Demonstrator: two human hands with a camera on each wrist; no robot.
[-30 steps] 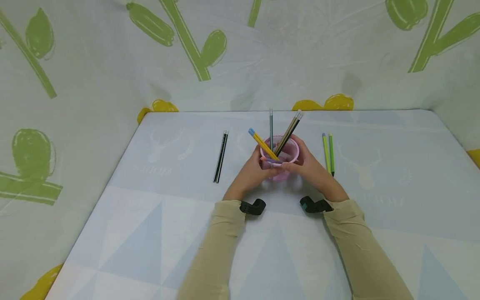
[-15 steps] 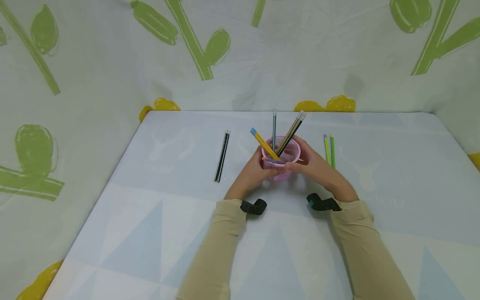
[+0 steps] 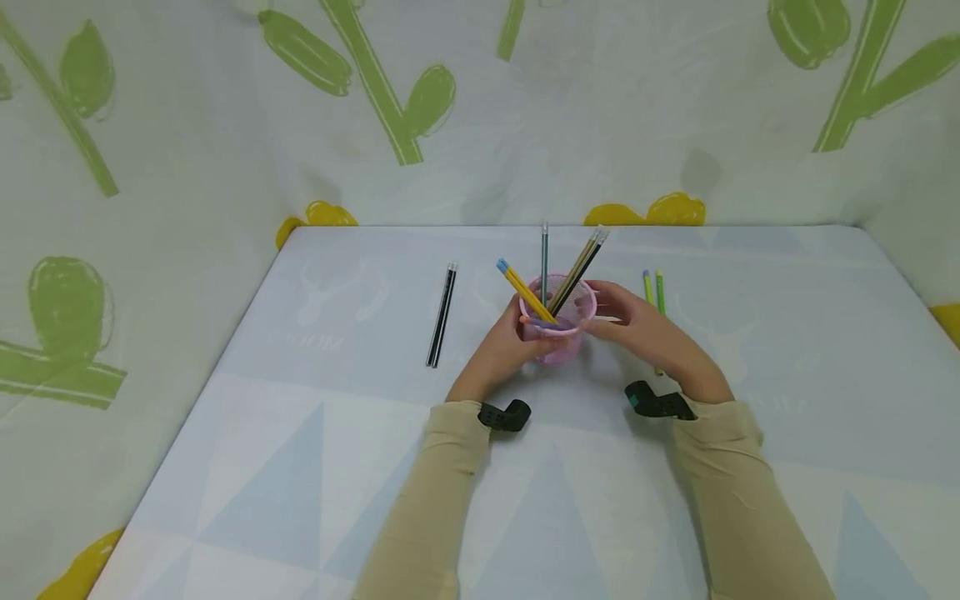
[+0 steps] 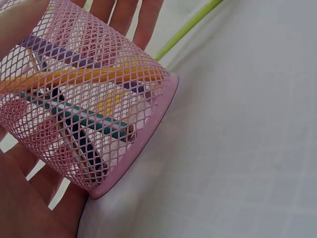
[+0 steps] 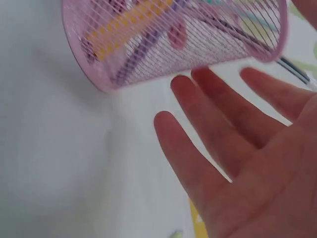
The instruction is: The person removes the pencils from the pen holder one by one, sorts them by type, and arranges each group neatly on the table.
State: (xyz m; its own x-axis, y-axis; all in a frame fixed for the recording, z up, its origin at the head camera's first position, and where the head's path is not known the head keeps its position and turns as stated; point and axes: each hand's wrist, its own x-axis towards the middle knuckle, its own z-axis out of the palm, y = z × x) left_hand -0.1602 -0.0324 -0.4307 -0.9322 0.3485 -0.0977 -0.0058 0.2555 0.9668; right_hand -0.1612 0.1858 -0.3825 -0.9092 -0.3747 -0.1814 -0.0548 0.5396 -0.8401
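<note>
A pink mesh pencil cup (image 3: 558, 355) stands mid-table with several pencils leaning in it. Among them are yellow pencils (image 3: 527, 290) with blue ends, a grey-blue pencil (image 3: 544, 252) and a black pencil (image 3: 583, 265). A purple pencil (image 4: 54, 49) shows through the mesh in the left wrist view. My left hand (image 3: 498, 354) holds the cup round its left side, thumb across the front. On the other side is my right hand (image 3: 645, 333), its fingers loosely extended; in the right wrist view the fingertips (image 5: 183, 87) lie just off the mesh or barely at it.
Two black pencils (image 3: 441, 317) lie side by side left of the cup. To its right lie two green pencils (image 3: 660, 292), partly hidden behind my right hand. A pale patterned cloth (image 3: 285, 467) covers the table, with a printed curtain (image 3: 570, 125) behind.
My right hand has drawn away to the right, loosening from the cup, and its forearm has shifted right. My left hand keeps its hold, and the pencils stay as they were.
</note>
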